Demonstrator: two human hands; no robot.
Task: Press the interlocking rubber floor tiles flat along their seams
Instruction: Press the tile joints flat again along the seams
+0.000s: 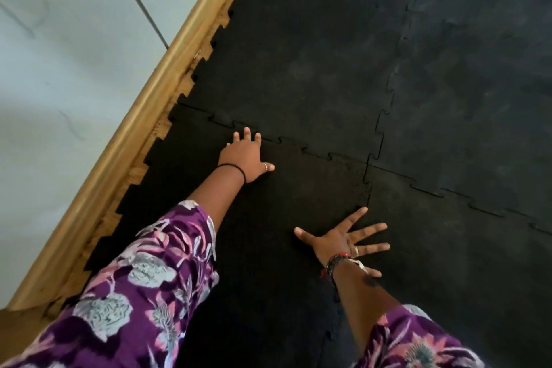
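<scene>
Black interlocking rubber floor tiles (313, 69) cover the floor, joined by jigsaw-toothed seams. One seam (298, 148) runs left to right across the middle, another (388, 92) runs away from me, and they cross near the centre. My left hand (246, 157) lies palm down on the near tile, fingertips touching the crosswise seam. Lower down, my right hand (346, 240) rests flat with fingers spread wide, beside the seam between the two near tiles (369, 191). Neither hand holds anything.
A wooden skirting board (143, 116) runs diagonally along the left, under a pale wall (59, 54). The tiles' toothed edge leaves small gaps of wooden floor (140, 172) beside it. Purple floral sleeves cover both my arms.
</scene>
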